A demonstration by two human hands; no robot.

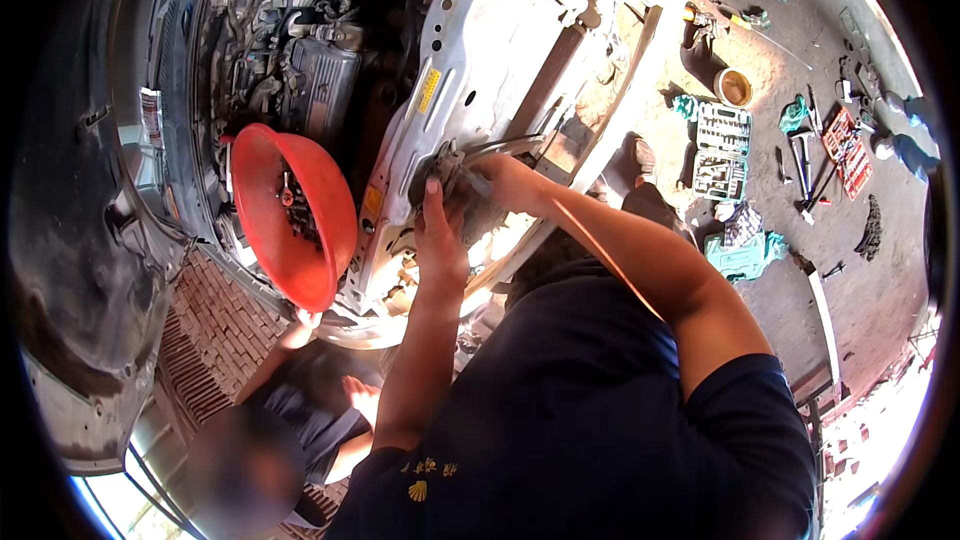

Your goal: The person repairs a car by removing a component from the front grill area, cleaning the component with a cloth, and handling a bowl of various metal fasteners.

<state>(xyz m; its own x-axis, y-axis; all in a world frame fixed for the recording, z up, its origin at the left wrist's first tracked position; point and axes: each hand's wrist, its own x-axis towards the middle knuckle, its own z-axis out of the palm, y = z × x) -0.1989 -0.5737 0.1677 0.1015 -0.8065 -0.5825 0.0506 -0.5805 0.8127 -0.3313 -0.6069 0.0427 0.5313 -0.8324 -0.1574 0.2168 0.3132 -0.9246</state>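
My left hand point(440, 240) is at the inner edge of the car's bare front crossmember point(455, 60), thumb stretched up and fingers curled in shadow against a dark metal fitting point(446, 162). My right hand point(508, 186) reaches in from the right and meets the same spot, its fingers closed around something small and greyish. What exactly either hand grips is hidden by the fingers and shade. A curved dark strip point(505, 146) runs just beyond my right hand.
Left of my hands a red plastic basin point(335, 200) with loose metal parts rests over the engine bay point(320, 80). Another person's hand point(308, 318) is at its lower rim. The raised hood point(85, 240) stands far left. On the right floor lie a socket set point(722, 150), hammer point(803, 160) and tin point(733, 88).
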